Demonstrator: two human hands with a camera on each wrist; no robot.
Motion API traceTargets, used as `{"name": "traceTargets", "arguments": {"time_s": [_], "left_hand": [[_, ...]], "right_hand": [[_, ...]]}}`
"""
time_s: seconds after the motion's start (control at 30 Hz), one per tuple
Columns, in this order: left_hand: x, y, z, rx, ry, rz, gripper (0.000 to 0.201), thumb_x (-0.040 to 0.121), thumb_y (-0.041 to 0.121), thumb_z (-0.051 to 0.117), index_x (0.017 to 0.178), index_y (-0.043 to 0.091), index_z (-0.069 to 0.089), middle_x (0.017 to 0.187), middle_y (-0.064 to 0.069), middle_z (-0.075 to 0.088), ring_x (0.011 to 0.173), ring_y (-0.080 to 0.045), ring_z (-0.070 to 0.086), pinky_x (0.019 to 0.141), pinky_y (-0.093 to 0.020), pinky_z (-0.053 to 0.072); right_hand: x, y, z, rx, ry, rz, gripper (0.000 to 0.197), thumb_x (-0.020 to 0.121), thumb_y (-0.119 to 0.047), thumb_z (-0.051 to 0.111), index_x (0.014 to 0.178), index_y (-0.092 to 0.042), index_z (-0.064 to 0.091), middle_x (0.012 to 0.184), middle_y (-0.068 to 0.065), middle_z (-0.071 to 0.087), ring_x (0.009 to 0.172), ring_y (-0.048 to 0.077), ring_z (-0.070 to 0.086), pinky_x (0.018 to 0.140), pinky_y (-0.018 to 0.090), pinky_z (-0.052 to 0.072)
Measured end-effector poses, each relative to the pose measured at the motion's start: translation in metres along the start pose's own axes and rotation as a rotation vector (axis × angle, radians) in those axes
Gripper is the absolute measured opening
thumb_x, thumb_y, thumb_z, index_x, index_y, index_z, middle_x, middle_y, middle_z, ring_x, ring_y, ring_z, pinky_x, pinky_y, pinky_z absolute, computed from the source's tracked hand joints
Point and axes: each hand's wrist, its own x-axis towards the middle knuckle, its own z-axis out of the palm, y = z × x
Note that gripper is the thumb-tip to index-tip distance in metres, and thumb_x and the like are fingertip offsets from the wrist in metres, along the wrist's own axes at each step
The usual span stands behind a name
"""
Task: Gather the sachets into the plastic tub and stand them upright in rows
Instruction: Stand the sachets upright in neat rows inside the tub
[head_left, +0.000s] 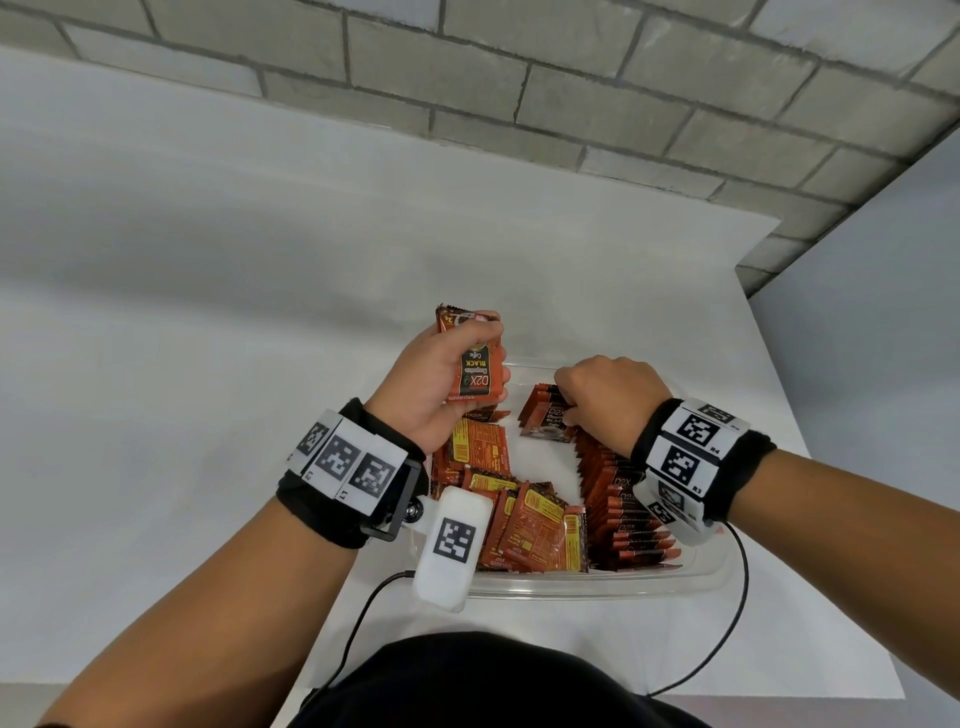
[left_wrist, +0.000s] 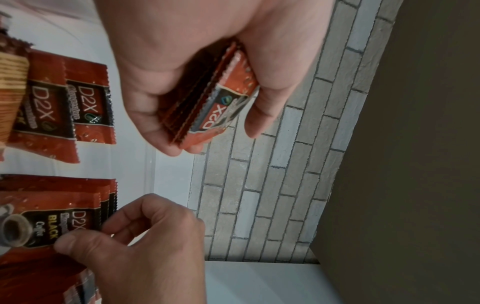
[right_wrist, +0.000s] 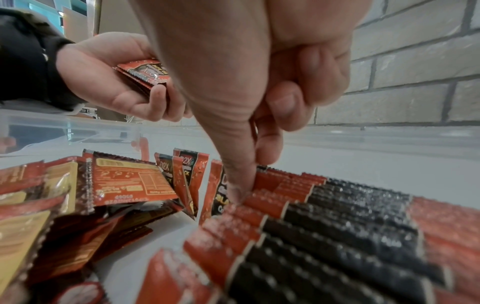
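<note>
1. Head view, left: the left hand (head_left: 441, 374) is raised over the far left edge of the plastic tub (head_left: 597, 587); its grip is curled round a small stack of sachets (head_left: 475, 364), thumb across the printed face.
2. Left-wrist view: the same stack of sachets (left_wrist: 207, 107) shows as several serrated edges pressed together between thumb and fingers (left_wrist: 259, 115).
3. Head view, centre: loose sachets (head_left: 524, 519) lie flat and overlapping in the left half of the tub, some with the yellow-panelled back upward.
4. Head view, right: a row of sachets (head_left: 618, 499) stands on edge along the right side of the tub, running from near to far.
5. Right-wrist view: the right hand (right_wrist: 259, 82) reaches down onto the far end of that row (right_wrist: 324, 226); its grip is narrow, thumb and forefinger closing on the top edge of one sachet, the other fingers curled.
6. Head view: the tub rests on a white desk (head_left: 208, 312) before a brick wall (head_left: 519, 78).
</note>
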Motion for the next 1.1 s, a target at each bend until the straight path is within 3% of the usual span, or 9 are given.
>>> {"name": "traceTargets", "arguments": {"time_s": [0.2, 0.3, 0.37, 0.43, 0.67, 0.8, 0.93, 1.03, 1.1], "left_hand": [[0.001, 0.000, 0.000, -0.020, -0.002, 0.001, 0.005, 0.091, 0.016, 0.058, 0.093, 0.013, 0.060, 0.070, -0.003, 0.061, 0.060, -0.016, 0.060, 0.063, -0.031, 0.052], [0.002, -0.002, -0.002, -0.041, -0.016, -0.022, 0.009, 0.093, 0.018, 0.054, 0.096, 0.011, 0.059, 0.074, -0.008, 0.061, 0.066, -0.021, 0.062, 0.069, -0.036, 0.054], [0.002, -0.003, -0.003, -0.052, -0.035, -0.043, 0.014, 0.094, 0.018, 0.050, 0.101, 0.007, 0.056, 0.077, -0.010, 0.063, 0.069, -0.025, 0.064, 0.069, -0.038, 0.056], [0.002, -0.004, -0.002, -0.051, -0.057, -0.051, 0.017, 0.094, 0.015, 0.050, 0.106, 0.005, 0.056, 0.080, -0.013, 0.066, 0.073, -0.027, 0.067, 0.068, -0.040, 0.057], [-0.001, -0.008, 0.012, 0.063, -0.161, -0.033, 0.038, 0.080, 0.005, 0.064, 0.118, 0.001, 0.059, 0.099, -0.017, 0.070, 0.081, -0.026, 0.070, 0.067, -0.036, 0.060], [-0.003, -0.010, 0.024, 0.129, -0.237, -0.001, 0.049, 0.070, 0.007, 0.069, 0.118, -0.001, 0.059, 0.100, -0.018, 0.069, 0.087, -0.028, 0.069, 0.075, -0.037, 0.058], [-0.003, -0.014, 0.028, 0.134, -0.244, 0.012, 0.055, 0.076, 0.013, 0.074, 0.124, -0.005, 0.055, 0.110, -0.027, 0.064, 0.096, -0.035, 0.064, 0.078, -0.043, 0.056], [-0.005, -0.014, 0.029, 0.154, -0.228, -0.019, 0.054, 0.081, 0.035, 0.068, 0.124, 0.004, 0.058, 0.117, -0.025, 0.064, 0.100, -0.035, 0.065, 0.069, -0.037, 0.058], [-0.005, -0.014, 0.027, 0.155, -0.232, -0.028, 0.050, 0.079, 0.036, 0.066, 0.122, 0.009, 0.061, 0.110, -0.019, 0.066, 0.090, -0.027, 0.066, 0.069, -0.034, 0.058]], "right_hand": [[-0.004, 0.006, -0.002, 0.075, 0.057, 0.029, 0.022, 0.089, -0.034, 0.061, 0.094, -0.015, 0.050, 0.090, 0.003, 0.059, 0.072, 0.022, 0.050, 0.053, 0.026, 0.031], [-0.008, 0.012, -0.004, 0.148, 0.084, 0.080, 0.027, 0.085, -0.040, 0.066, 0.087, -0.021, 0.048, 0.077, -0.005, 0.052, 0.071, 0.020, 0.050, 0.050, 0.024, 0.027], [-0.013, 0.018, -0.006, 0.228, 0.107, 0.110, 0.028, 0.083, -0.046, 0.066, 0.085, -0.023, 0.050, 0.069, -0.009, 0.049, 0.071, 0.019, 0.053, 0.053, 0.026, 0.032], [-0.018, 0.025, -0.010, 0.351, 0.142, 0.125, 0.025, 0.084, -0.046, 0.064, 0.086, -0.024, 0.055, 0.072, -0.005, 0.058, 0.069, 0.016, 0.057, 0.058, 0.027, 0.039], [-0.037, 0.036, -0.035, 1.025, 0.319, 0.125, 0.011, 0.087, -0.035, 0.065, 0.092, -0.025, 0.064, 0.077, -0.004, 0.066, 0.054, -0.002, 0.052, 0.060, 0.019, 0.040], [-0.048, 0.027, -0.036, 1.214, 0.185, 0.011, 0.022, 0.085, -0.031, 0.065, 0.107, -0.029, 0.062, 0.075, -0.008, 0.067, 0.060, 0.007, 0.060, 0.059, 0.019, 0.044], [-0.050, 0.021, -0.028, 1.313, 0.262, -0.025, 0.020, 0.084, -0.017, 0.069, 0.101, -0.025, 0.066, 0.070, -0.006, 0.067, 0.061, 0.017, 0.062, 0.069, 0.032, 0.053], [-0.050, 0.022, -0.025, 1.398, 0.368, 0.039, 0.015, 0.082, -0.012, 0.071, 0.091, -0.022, 0.063, 0.065, -0.004, 0.066, 0.054, 0.014, 0.059, 0.059, 0.025, 0.047], [-0.051, 0.023, -0.025, 1.477, 0.423, 0.083, 0.015, 0.082, -0.007, 0.070, 0.087, -0.016, 0.058, 0.061, -0.002, 0.066, 0.048, 0.014, 0.056, 0.052, 0.018, 0.043]]}}
